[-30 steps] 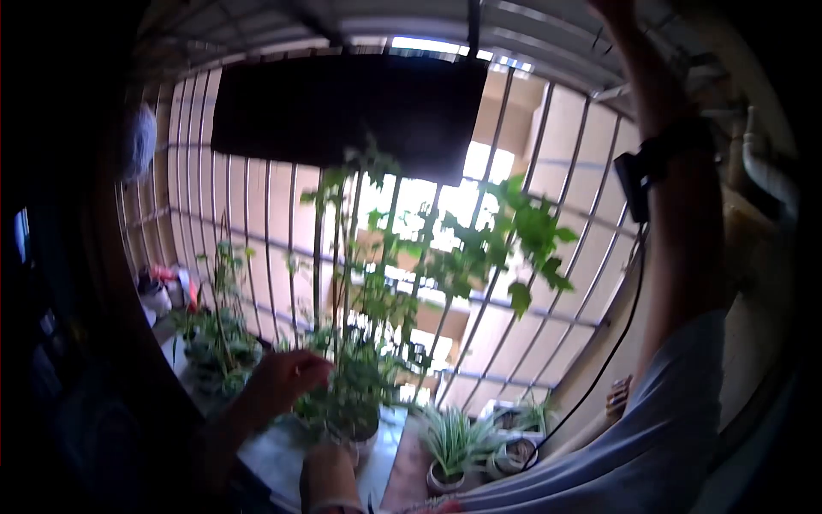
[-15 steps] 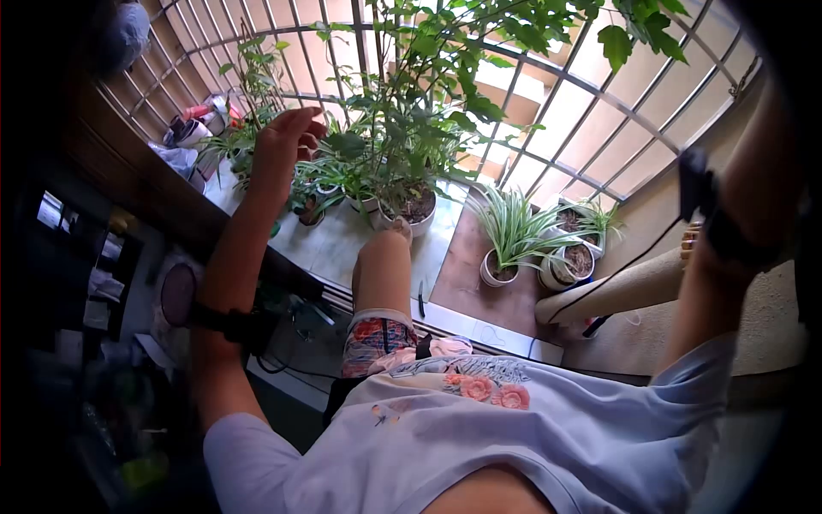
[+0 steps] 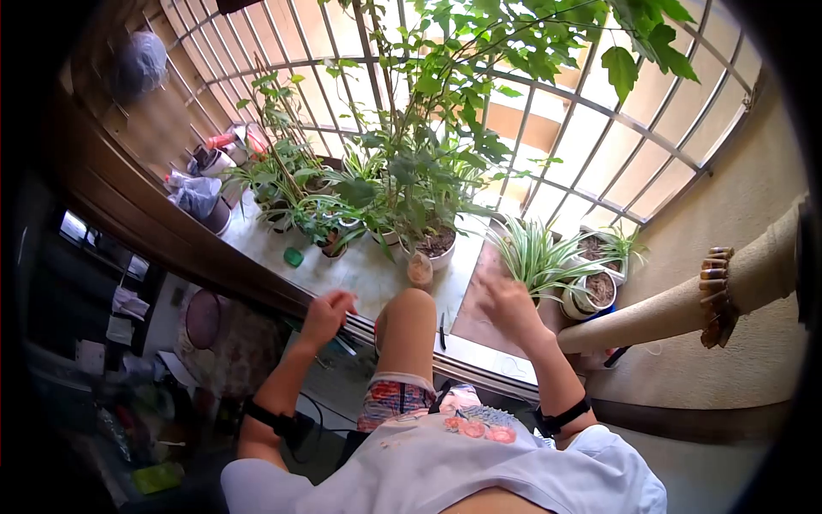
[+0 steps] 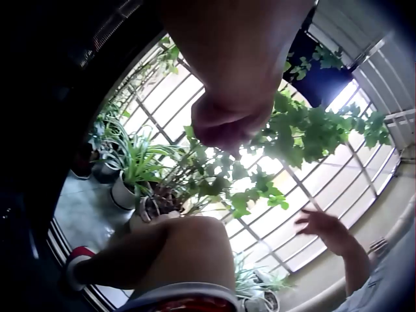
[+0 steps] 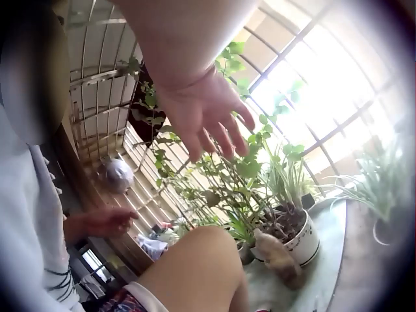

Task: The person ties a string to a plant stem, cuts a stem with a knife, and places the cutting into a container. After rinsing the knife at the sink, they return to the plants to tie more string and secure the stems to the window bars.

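Note:
My left hand [image 3: 330,315] hovers over the near edge of the window ledge [image 3: 372,287], its fingers loosely curled around nothing. My right hand [image 3: 511,301], slightly blurred, hangs in front of a spider plant [image 3: 535,257] with its fingers spread, as the right wrist view also shows. Between and beyond the hands, a tall leafy plant [image 3: 419,171] grows from a white pot [image 5: 302,244]. A brownish bottle-shaped thing [image 5: 278,257] leans near that pot. The person's raised knee [image 3: 409,313] stands between the two hands.
Metal window bars [image 3: 591,128] close off the far side. Smaller potted plants [image 3: 321,227] line the ledge at the left, near a green object [image 3: 294,256]. A thin dark tool [image 3: 443,332] lies on the sill. A thick pipe [image 3: 659,317] runs along the right wall.
The view has tilted down from the bars to the ledge. My right arm, raised high a second ago, has come down over the ledge. The left hand has moved back from the plants and lower.

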Demonstrator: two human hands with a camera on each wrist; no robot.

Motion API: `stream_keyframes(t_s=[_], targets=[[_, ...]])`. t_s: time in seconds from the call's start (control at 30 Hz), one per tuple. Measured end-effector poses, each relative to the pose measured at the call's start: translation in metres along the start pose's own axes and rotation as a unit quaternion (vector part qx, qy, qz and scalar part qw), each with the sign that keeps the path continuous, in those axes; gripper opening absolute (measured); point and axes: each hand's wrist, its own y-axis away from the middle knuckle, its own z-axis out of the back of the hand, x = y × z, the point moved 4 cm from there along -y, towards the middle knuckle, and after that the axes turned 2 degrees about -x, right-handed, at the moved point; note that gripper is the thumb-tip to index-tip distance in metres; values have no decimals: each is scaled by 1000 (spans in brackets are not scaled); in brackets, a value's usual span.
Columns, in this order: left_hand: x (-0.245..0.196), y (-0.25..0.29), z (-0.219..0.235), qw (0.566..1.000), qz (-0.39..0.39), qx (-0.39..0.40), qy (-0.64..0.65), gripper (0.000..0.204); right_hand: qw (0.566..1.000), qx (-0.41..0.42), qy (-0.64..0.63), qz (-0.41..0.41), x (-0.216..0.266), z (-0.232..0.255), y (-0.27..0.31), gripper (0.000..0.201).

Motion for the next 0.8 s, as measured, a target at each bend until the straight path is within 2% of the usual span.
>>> stream_keyframes(t_s=[0.03, 0.07, 0.13, 0.23, 0.27, 0.33, 0.37, 0.4, 0.43, 0.53, 0.6, 0.63, 0.67, 0.7, 0.77, 0.8], targets=[[10, 3, -5, 993, 31, 81, -77, 24, 983, 182, 33, -17, -5, -13, 7, 49], [15, 10, -8, 979, 78, 162, -100, 31, 931, 358, 62, -34, -10, -24, 20, 51], [15, 16, -8, 921, -13, 228, -315, 37, 947, 315, 6, -63, -28, -50, 30, 53], [-12, 7, -4, 927, 8, 174, -333, 38, 962, 258, -24, -86, -40, -60, 27, 51], [-23, 2, -2, 949, -31, 114, -292, 32, 966, 241, -28, -90, -42, -62, 26, 50], [-50, -12, 3, 974, 9, 43, -223, 24, 965, 235, -61, -98, -48, -68, 26, 48], [-56, -22, 11, 981, -33, -27, -191, 19, 965, 231, -76, -101, -53, -70, 26, 48], [-62, -31, 21, 983, -38, -83, -157, 17, 964, 229, -82, -109, -57, -72, 26, 48], [-73, -41, 29, 990, -29, -129, -57, 16, 963, 228, -88, -116, -60, -74, 28, 48], [-138, -65, 47, 967, -98, -230, 43, 20, 954, 242, -111, -139, -70, -83, 36, 50], [-165, -100, 57, 959, -158, -217, 90, 20, 947, 255, -120, -155, -75, -88, 42, 51], [-188, -113, 49, 965, -165, -187, 86, 19, 944, 260, -120, -163, -78, -90, 45, 51], [-201, -132, 44, 972, -136, -185, 50, 19, 942, 265, -119, -170, -80, -93, 48, 50], [-205, -158, 42, 981, -133, -139, 26, 19, 945, 251, -123, -169, -82, -98, 52, 50], [-209, -198, 31, 985, -125, -108, -44, 19, 943, 248, -132, -177, -85, -106, 58, 50], [-210, -218, 27, 978, -155, -88, -104, 23, 942, 249, -133, -180, -86, -109, 61, 50]])
